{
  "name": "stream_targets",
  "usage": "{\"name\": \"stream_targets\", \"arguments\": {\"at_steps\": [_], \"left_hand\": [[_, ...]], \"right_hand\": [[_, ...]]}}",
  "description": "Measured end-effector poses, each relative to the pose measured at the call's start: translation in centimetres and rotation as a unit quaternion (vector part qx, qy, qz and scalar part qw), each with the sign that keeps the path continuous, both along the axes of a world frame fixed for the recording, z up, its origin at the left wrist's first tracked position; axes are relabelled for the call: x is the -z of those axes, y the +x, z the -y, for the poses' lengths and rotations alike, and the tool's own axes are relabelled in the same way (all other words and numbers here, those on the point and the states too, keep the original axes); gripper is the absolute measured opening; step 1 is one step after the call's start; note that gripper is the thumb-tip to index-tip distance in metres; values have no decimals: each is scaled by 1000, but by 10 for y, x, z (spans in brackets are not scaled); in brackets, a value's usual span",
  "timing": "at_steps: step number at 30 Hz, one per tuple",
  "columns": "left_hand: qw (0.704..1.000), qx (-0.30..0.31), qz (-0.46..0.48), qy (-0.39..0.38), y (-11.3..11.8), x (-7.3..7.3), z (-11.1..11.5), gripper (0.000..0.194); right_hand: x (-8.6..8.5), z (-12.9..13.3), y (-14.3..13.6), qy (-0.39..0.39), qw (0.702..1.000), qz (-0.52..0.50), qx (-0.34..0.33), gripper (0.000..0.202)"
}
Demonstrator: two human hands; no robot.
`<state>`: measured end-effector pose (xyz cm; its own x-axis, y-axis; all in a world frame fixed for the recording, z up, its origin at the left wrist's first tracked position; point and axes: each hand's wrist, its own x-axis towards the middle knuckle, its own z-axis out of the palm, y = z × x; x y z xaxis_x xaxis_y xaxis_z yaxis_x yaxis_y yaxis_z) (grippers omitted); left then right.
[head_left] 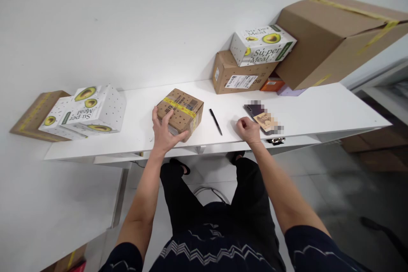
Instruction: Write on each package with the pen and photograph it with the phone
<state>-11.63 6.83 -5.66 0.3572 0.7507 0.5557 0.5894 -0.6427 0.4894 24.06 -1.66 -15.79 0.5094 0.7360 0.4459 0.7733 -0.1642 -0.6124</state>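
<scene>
A small brown cardboard box [181, 111] with yellow tape across its top sits near the front edge of the white table. My left hand [164, 131] grips it from the near side, thumb at the front right corner and fingers spread over its left edge. Curled into a loose fist, my right hand [248, 129] rests on the table with nothing visible in it. Between the box and that hand lies a black pen [216, 121]. Just beyond the right hand is a dark phone [253, 112], partly blurred out, with a tan picture on it.
Two white avocado-print boxes [98, 108] stand at the left beside a flat taped carton [35, 110]. On the right, another avocado-print box [263, 46] tops a brown labelled box [244, 78]. A large carton [331, 38] leans over an orange box [272, 84] and a lilac box [290, 91].
</scene>
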Motion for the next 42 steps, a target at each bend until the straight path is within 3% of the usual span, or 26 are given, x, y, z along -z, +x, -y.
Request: {"name": "stream_targets", "arguments": {"at_steps": [8,17,20,25,28,32,39,42], "left_hand": [[1000,-2,-1,8,-1,1,2,86],[1000,-16,-26,-2,-4,-2,0,88],[999,-21,-30,-1,-3,-5,5,90],[998,-60,-27,-2,4,-4,22,98],[996,-90,-6,9,9,-3,31,104],[992,-126,-16,-9,13,-4,35,103],[990,-131,-47,-25,14,-1,34,106],[990,-127,-39,-39,15,-14,35,103]], "right_hand": [[-6,4,-2,-11,1000,-22,-9,22],[-15,4,-5,-75,995,-71,-18,24],[-23,-3,-18,-112,990,-83,-38,24],[-44,-23,-60,-264,960,-47,-75,38],[-47,-34,-78,-290,952,-52,-78,31],[-39,-43,-80,-266,957,-92,-74,6],[-24,-29,-60,-130,960,-237,-75,18],[-22,-17,-61,-55,948,-305,-78,24]]}}
